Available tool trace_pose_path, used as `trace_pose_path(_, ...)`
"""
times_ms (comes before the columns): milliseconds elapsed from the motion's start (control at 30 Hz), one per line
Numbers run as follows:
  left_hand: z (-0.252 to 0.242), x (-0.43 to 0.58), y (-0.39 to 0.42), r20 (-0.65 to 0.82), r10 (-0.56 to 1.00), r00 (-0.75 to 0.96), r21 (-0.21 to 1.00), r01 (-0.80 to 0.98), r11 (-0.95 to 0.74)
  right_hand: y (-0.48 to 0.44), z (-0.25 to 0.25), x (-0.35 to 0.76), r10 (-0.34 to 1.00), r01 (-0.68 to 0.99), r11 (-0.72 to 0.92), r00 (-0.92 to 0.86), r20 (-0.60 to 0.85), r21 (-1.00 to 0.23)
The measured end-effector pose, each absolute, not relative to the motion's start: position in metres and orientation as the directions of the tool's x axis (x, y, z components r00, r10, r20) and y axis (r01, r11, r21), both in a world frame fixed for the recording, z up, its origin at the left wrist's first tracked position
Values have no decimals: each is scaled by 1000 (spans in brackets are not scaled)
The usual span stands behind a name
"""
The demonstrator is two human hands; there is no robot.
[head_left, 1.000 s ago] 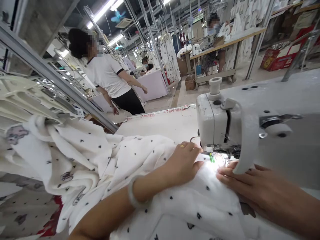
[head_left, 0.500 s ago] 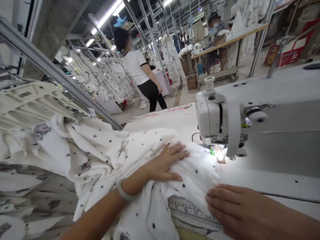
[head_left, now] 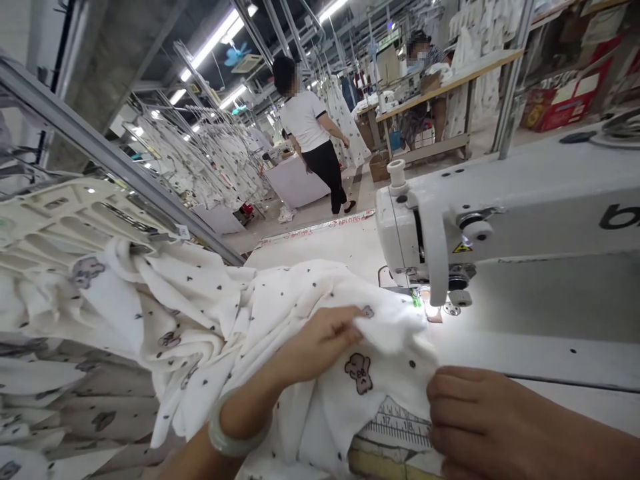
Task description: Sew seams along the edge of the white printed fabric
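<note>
White printed fabric [head_left: 300, 287] with small dark marks and a brown bear figure lies bunched over the machine bed. My left hand [head_left: 330, 337], with a pale bangle on its wrist, pinches a raised fold of this fabric left of the needle area. At the fabric's right edge, my right hand [head_left: 475, 413] is closed with curled fingers, gripping the cloth there. The sewing machine [head_left: 407, 233] stands just beyond, its lamp lighting the presser foot area. Part of the fabric reaches close to the foot. A ruler strip [head_left: 395, 427] shows between the hands at the table's front.
Hangers [head_left: 65, 210] with more printed garments hang at the left, beside a slanting metal rail [head_left: 125, 167]. A person in a white top [head_left: 305, 123] stands beyond the table. Another person sits at a far sewing table [head_left: 450, 83]. A red box [head_left: 560, 103] is at the back right.
My left hand has gone from lying flat to pinching up the fabric, exposing a bear print. My right fingers have curled in at the edge. The standing person has moved right.
</note>
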State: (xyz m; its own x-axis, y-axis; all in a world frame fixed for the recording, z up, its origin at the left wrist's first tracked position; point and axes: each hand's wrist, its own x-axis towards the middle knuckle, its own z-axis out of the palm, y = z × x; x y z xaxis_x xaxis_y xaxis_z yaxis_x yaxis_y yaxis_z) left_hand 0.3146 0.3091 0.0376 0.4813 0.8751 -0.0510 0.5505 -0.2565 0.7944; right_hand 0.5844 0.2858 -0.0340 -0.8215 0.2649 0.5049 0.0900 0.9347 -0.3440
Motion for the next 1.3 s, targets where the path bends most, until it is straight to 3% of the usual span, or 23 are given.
trace_pose_path(100,41,320,317,-26,965,259,926,370,-75,294,-32,588,331,216,942,-730,598,-258)
trace_pose_path(167,39,328,318,-19,976,215,945,322,-52,298,-32,590,323,291,944,-733,599,-153)
trace_pose_path(300,36,342,316,56,976,212,863,482,-154,299,-31,587,138,128,990,-880,455,-54)
trace_pose_path(400,31,346,313,36,957,287,750,625,-215,296,-29,583,44,65,998,-883,466,28)
trace_pose_path(467,22,346,310,60,931,361,629,710,-316,294,-30,581,31,87,992,-870,491,91)
trace_pose_path(533,11,346,308,182,849,497,420,741,-524,292,-32,581,38,97,991,-869,494,95)
trace_pose_path(600,0,347,306,326,674,663,126,676,-726,289,-36,581,75,109,993,-862,501,39)
trace_pose_path(667,-8,349,304,380,498,780,-143,581,-801,285,-39,580,132,134,990,-846,516,-34)
trace_pose_path(733,-13,350,303,358,419,834,-275,523,-807,282,-42,578,178,154,984,-839,515,-89)
trace_pose_path(800,-15,350,303,291,419,860,-266,493,-828,282,-42,577,176,144,984,-841,511,-101)
trace_pose_path(900,-18,348,303,210,460,863,-128,491,-862,286,-38,576,154,126,988,-835,528,-88)
trace_pose_path(1067,-25,345,302,203,495,845,-6,507,-862,290,-30,579,147,109,989,-829,539,-101)
trace_pose_path(1233,-22,344,301,147,474,868,-34,483,-875,292,-28,595,166,19,957,-854,493,-289)
trace_pose_path(1300,-21,343,301,145,455,879,-47,465,-884,300,-30,602,235,49,932,-836,496,-359)
